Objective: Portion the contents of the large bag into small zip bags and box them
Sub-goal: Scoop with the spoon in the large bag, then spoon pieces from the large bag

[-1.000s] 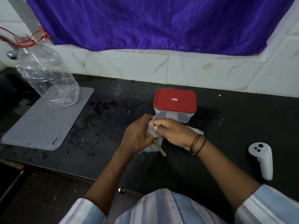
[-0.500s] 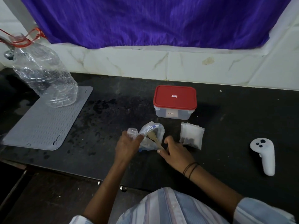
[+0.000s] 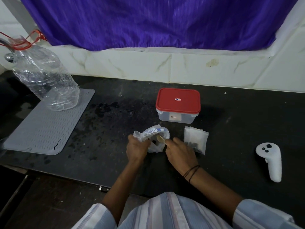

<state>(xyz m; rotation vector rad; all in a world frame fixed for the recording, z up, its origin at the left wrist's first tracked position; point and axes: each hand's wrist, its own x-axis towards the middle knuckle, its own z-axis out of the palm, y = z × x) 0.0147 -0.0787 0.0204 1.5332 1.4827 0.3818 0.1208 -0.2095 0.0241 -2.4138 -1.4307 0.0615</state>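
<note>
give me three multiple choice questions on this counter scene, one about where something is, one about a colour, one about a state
1. Where do the small clear zip bags lie?
A. on the grey ribbed mat
B. on the black counter, right of the printed large plastic bag
C. on top of the box

2. What colour is the lid of the clear plastic box?
A. red
B. blue
C. white

3. What state is that box in?
A. lid off
B. tipped over
C. lid on, upright

Answers:
1 B, they rest on the black counter between the printed large plastic bag and the white controller.
2 A, the lid is plainly red.
3 C, the lid sits flat on the box while the left hand holds the bag and the right hand holds the wooden spoon.
</note>
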